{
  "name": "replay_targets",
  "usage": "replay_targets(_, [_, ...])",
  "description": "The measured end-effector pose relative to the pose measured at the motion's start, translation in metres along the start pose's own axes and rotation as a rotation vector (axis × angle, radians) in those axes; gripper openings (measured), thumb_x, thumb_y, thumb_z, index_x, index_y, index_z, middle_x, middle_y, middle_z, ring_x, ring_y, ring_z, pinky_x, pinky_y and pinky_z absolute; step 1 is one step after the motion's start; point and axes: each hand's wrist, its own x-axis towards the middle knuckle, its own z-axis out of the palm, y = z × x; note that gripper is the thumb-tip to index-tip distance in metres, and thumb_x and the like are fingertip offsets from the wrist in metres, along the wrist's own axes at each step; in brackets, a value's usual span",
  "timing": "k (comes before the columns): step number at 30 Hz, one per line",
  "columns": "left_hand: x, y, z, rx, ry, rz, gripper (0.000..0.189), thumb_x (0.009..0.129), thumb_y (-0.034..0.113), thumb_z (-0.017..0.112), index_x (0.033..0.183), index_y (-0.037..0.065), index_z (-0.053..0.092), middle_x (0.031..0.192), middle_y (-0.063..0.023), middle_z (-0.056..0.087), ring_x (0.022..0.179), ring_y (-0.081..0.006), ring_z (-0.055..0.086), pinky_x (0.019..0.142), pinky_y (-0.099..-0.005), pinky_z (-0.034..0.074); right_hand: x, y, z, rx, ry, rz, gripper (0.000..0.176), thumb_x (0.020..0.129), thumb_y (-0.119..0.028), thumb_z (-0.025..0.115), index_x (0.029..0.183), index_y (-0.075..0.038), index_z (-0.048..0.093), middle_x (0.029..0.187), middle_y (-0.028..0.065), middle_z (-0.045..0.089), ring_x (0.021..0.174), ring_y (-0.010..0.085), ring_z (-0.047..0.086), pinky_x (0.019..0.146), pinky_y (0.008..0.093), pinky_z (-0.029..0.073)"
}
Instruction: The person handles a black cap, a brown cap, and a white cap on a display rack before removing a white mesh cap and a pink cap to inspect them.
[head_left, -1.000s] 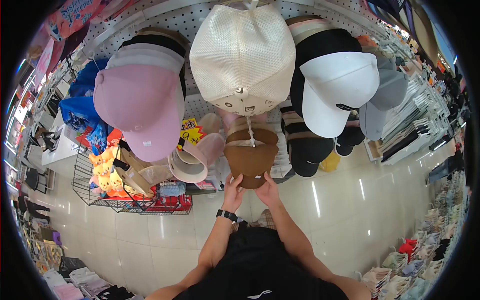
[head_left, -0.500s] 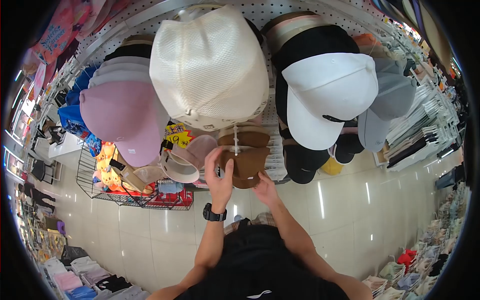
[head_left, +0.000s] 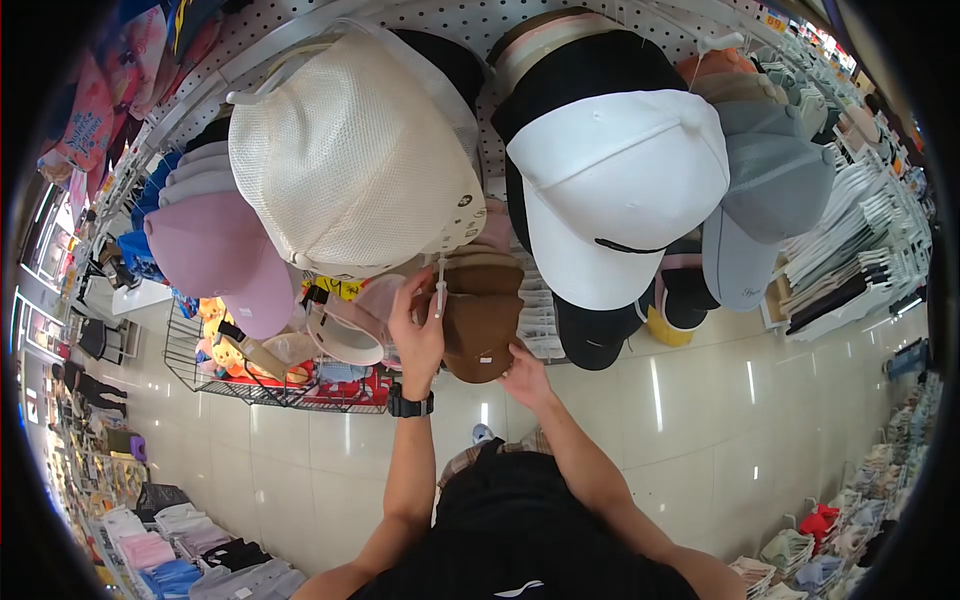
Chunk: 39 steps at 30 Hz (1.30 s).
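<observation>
Brown cap [head_left: 481, 338], below mesh hat [head_left: 350, 150]; right hand [head_left: 526, 376] pinching its edge; left hand [head_left: 418, 335] curled by hook [head_left: 441, 288], cannot tell if gripping; risk: cap snagging on hook if tugged askew, or falling if pinch slips.

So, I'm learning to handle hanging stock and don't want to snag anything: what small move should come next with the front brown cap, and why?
Probably ease the front brown cap slightly forward with the right hand, the left hand guiding it clear of the white hook. The right fingers hold its lower edge, the left fingers are beside the hook, and more brown caps sit close behind.
</observation>
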Motion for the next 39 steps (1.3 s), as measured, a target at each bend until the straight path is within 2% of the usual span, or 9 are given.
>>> replay_targets(13, [0.056,-0.034,-0.002,0.126,-0.177,0.033,0.036,0.099,0.005,0.068,0.133,-0.004,0.061,0.120,-0.0204,0.073,0.103,-0.0275,0.074,0.089,-0.0359,0.057,0.002,-0.002,-0.001,0.010,-0.058,0.031,0.053,0.093,-0.022,0.074,0.143,-0.022,0.057,0.134,-0.0031,0.059,0.130,0.0179,0.052,0.110,0.0433,0.042])
replay_targets(16, [0.070,-0.050,-0.002,0.140,-0.237,0.030,0.030,0.100,0.006,0.066,0.128,-0.005,0.062,0.113,-0.0196,0.075,0.101,-0.0269,0.075,0.088,-0.0361,0.057,0.003,-0.002,-0.003,0.030,-0.054,0.027,0.052,0.093,-0.021,0.074,0.143,-0.023,0.057,0.135,-0.0034,0.059,0.130,0.0173,0.052,0.109,0.0428,0.041])
replay_targets(18, [0.075,-0.054,-0.001,0.044,-0.272,0.030,0.025,0.102,0.006,0.063,0.122,-0.007,0.066,0.106,-0.0116,0.076,0.095,-0.0160,0.069,0.088,-0.0314,0.054,0.002,-0.003,-0.001,0.041,-0.052,0.021,0.053,0.093,-0.021,0.074,0.143,-0.023,0.057,0.135,-0.0035,0.060,0.130,0.0170,0.052,0.109,0.0426,0.041])
replay_targets(19, [0.078,-0.056,-0.001,0.044,-0.276,0.032,0.025,0.102,0.006,0.063,0.122,-0.007,0.066,0.106,-0.0116,0.076,0.095,-0.0160,0.069,0.088,-0.0314,0.054,0.002,-0.003,-0.001,0.046,-0.056,0.015,0.053,0.093,-0.021,0.074,0.144,-0.023,0.056,0.136,-0.0038,0.060,0.130,0.0165,0.052,0.110,0.0421,0.041])
replay_targets(21, [0.083,-0.056,-0.001,0.091,-0.319,0.050,0.021,0.101,0.006,0.065,0.118,-0.007,0.067,0.106,-0.0179,0.076,0.099,-0.0256,0.074,0.089,-0.0346,0.055,0.000,-0.004,0.000,0.053,-0.061,0.003,0.054,0.093,-0.020,0.073,0.144,-0.024,0.056,0.136,-0.0041,0.060,0.130,0.0161,0.052,0.110,0.0416,0.041])
replay_targets(22, [0.084,-0.056,-0.001,0.091,-0.323,0.052,0.021,0.101,0.006,0.065,0.118,-0.007,0.067,0.106,-0.0179,0.076,0.099,-0.0256,0.074,0.089,-0.0346,0.055,-0.001,-0.004,0.001,0.051,-0.051,0.004,0.054,0.093,-0.020,0.073,0.144,-0.024,0.056,0.136,-0.0043,0.060,0.130,0.0157,0.052,0.110,0.0412,0.040])
replay_targets(30, [0.077,-0.051,0.007,-0.189,-0.172,-0.036,0.020,0.098,-0.004,0.068,0.118,-0.007,0.070,0.110,-0.0100,0.077,0.101,-0.0153,0.072,0.092,-0.0289,0.056,0.001,-0.002,-0.003,0.039,-0.056,-0.005,0.053,0.093,-0.020,0.073,0.143,-0.025,0.057,0.134,-0.0068,0.060,0.127,0.0151,0.052,0.109,0.0404,0.040])
replay_targets(37, [0.076,-0.059,0.006,-0.296,-0.110,-0.068,0.021,0.095,-0.008,0.072,0.116,-0.006,0.071,0.113,-0.0112,0.077,0.100,-0.0155,0.073,0.093,-0.0295,0.057,0.001,-0.002,-0.005,0.016,-0.053,-0.030,0.053,0.092,-0.020,0.074,0.142,-0.026,0.058,0.130,-0.0074,0.061,0.125,0.0160,0.051,0.107,0.0417,0.042])
replay_targets(39, [0.075,-0.053,0.009,-0.326,-0.083,-0.083,0.015,0.095,-0.005,0.072,0.110,-0.008,0.072,0.103,-0.0063,0.077,0.089,-0.0101,0.069,0.081,-0.0244,0.053,-0.001,-0.004,-0.002,0.017,-0.058,-0.037,0.053,0.092,-0.021,0.074,0.142,-0.026,0.058,0.130,-0.0073,0.061,0.125,0.0161,0.051,0.107,0.0416,0.042])
